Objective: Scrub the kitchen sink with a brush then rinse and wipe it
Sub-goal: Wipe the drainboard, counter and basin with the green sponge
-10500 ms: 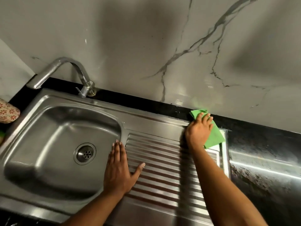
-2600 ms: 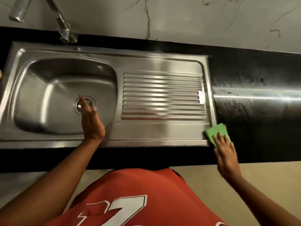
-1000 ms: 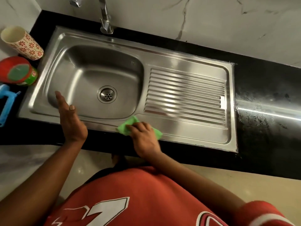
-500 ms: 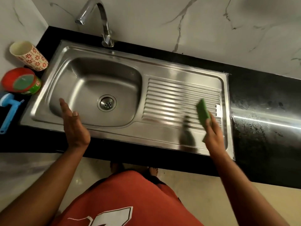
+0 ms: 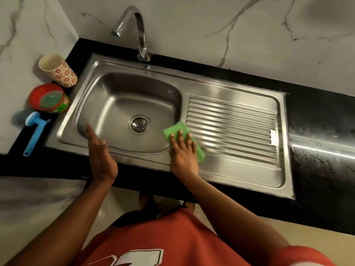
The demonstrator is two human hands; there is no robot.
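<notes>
swept green cloth [image 5: 173, 130] left from drainboard [image 5: 230, 127] to sink basin [image 5: 119, 104] edge, pressed under flat right hand [image 5: 183, 152]; left hand [image 5: 99, 154] spread, empty. wiping seemingly well along.

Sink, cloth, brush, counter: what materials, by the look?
Sink: likely stainless steel, brushed; grey metallic sheen, streaked reflections. Cloth: green, matte, soft fabric or sponge cloth, hard to tell; looks folded in layers. Brush: probably plastic; uniform blue, moulded handle. Counter: black polished stone, possibly granite; glossy with a sharp light streak.
</notes>
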